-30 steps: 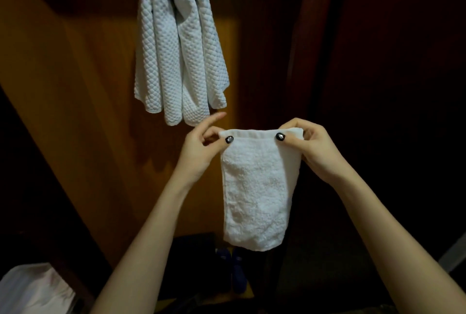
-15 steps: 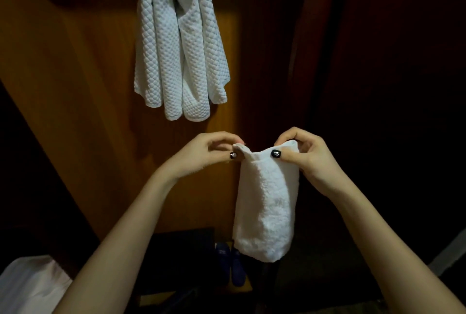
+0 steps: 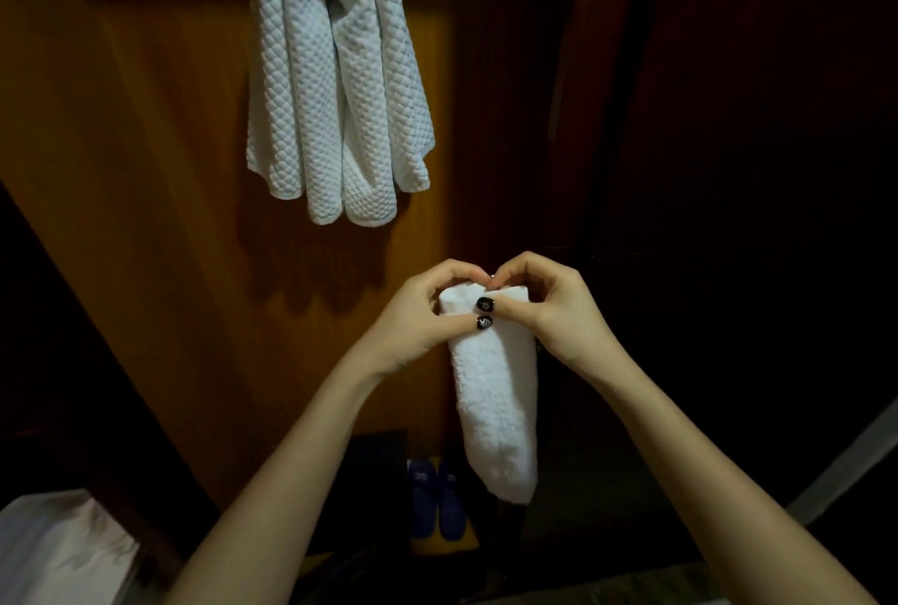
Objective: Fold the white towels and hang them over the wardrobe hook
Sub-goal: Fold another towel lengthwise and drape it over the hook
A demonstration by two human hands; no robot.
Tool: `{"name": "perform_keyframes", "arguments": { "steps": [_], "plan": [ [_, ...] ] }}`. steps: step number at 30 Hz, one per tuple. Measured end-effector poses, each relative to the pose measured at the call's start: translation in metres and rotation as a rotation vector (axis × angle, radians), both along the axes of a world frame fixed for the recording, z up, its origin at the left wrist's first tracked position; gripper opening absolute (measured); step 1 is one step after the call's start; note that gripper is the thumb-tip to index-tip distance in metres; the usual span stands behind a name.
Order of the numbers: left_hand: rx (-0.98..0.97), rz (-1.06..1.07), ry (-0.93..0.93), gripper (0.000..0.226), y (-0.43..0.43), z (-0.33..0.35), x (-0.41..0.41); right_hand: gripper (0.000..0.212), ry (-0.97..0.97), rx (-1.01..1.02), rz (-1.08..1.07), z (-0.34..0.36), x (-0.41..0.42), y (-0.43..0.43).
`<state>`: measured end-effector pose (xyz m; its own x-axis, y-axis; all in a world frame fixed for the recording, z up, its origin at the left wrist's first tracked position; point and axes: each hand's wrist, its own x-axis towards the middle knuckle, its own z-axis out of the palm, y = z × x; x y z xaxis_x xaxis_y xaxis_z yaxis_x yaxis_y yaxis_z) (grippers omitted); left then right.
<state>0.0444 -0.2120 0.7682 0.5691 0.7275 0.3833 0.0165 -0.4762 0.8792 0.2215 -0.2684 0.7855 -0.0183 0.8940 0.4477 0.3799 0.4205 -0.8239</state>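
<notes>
Small white towel (image 3: 495, 390) hangs at centre frame, folded narrow, its top edge pinched by left hand (image 3: 418, 318) and right hand (image 3: 559, 313). Waffle towel (image 3: 335, 79) already hangs upper left. Folding appears finished; next, lift to the unseen hook.

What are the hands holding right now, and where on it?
Both the left hand and right hand pinch the small white towel at its top edge; the rest hangs free below.
</notes>
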Motion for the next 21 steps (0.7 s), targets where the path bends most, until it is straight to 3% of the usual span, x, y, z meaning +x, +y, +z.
{"name": "perform_keyframes", "arguments": {
  "steps": [4,7,13,18,21],
  "plan": [
    [-0.03,0.011,-0.09,0.027,0.004,-0.001,-0.003,0.018,-0.049,-0.104,-0.031,-0.001,0.009,-0.001],
    [-0.022,-0.033,-0.059,0.025,0.006,0.003,-0.004,0.016,-0.07,-0.134,-0.033,-0.001,0.014,-0.002],
    [-0.005,-0.102,-0.01,0.022,0.005,0.019,-0.003,0.012,0.094,-0.109,0.06,0.009,0.012,-0.005],
    [-0.02,-0.113,-0.172,0.053,0.007,0.021,0.007,0.013,0.141,-0.038,-0.069,0.016,0.01,0.004],
    [-0.046,-0.088,-0.3,0.053,0.003,0.011,0.011,0.013,0.201,-0.034,-0.073,0.021,0.008,0.007]
  ]
}}
